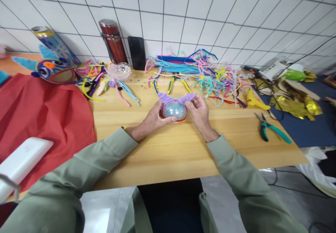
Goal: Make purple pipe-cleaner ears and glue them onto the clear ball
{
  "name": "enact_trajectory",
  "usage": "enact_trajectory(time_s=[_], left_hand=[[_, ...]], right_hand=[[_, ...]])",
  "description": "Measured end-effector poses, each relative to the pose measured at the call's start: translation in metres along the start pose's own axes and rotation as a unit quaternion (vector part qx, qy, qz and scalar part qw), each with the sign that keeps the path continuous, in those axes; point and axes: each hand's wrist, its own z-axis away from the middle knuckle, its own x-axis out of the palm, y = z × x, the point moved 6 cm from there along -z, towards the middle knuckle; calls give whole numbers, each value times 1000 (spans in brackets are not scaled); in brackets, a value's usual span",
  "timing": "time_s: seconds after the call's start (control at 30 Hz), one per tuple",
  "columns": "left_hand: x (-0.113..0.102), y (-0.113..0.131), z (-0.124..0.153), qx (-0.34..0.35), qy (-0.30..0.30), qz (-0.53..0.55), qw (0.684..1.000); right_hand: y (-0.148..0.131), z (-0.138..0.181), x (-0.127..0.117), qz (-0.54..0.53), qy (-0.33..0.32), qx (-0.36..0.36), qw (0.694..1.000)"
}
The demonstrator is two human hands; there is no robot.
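A clear plastic ball (pixel 174 109) with a red pipe-cleaner rim and two purple pipe-cleaner ears (pixel 166 97) rests on the wooden table (pixel 168 149). My left hand (pixel 153 119) cups the ball from the left, fingers curled around it. My right hand (pixel 200 110) pinches the right purple ear at its base. Both arms wear pale green sleeves.
A heap of coloured pipe cleaners (pixel 199 73) lies behind the ball. Teal-handled pliers (pixel 271 130) and a yellow glue gun (pixel 254 101) lie right. Red cloth (pixel 39 117), a white box (pixel 21 161), a red flask (pixel 113 41), a phone (pixel 137 52) and a finished mask (pixel 52 70) sit left.
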Motion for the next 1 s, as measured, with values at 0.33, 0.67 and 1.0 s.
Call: enact_trajectory(time_s=[0.33, 0.67, 1.0], left_hand=[[-7, -4, 6, -23, 23, 18, 999], [-7, -3, 2, -23, 28, 57, 998], [-16, 0, 0, 26, 52, 50, 997]], right_hand=[[1, 14, -6, -17, -40, 48, 998], [17, 25, 6, 40, -137, 82, 986], [25, 16, 14, 36, -147, 80, 985]])
